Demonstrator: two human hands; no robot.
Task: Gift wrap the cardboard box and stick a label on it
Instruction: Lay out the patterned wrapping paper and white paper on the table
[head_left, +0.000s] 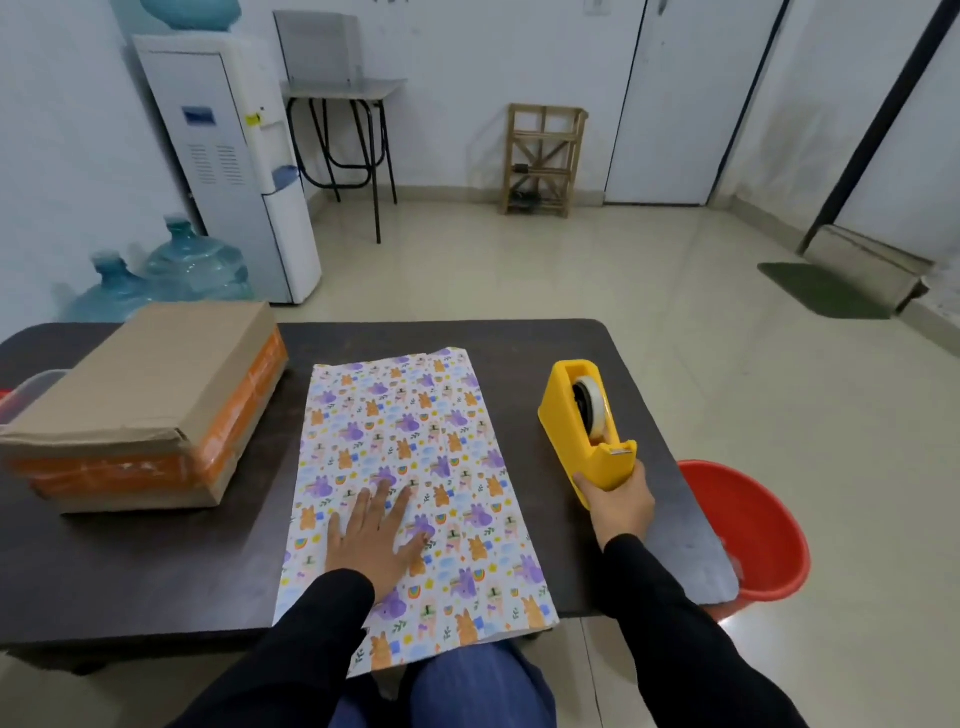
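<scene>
A sheet of white wrapping paper (415, 441) with purple and orange cartoon animals lies flat in the middle of the dark table (156, 561), its near end hanging over the front edge. My left hand (376, 535) rests flat on the paper with fingers spread. The cardboard box (145, 400), brown with orange tape on its sides, sits on the left of the table, apart from the paper. A yellow tape dispenser (576, 415) stands to the right of the paper, and my right hand (621, 501) grips its near end.
A clear plastic container (26, 392) sits behind the box at the table's left edge. A red bucket (753, 535) stands on the floor by the right corner. A water dispenser (228, 166), blue water jugs (171, 275), a chair and a wooden rack line the far wall.
</scene>
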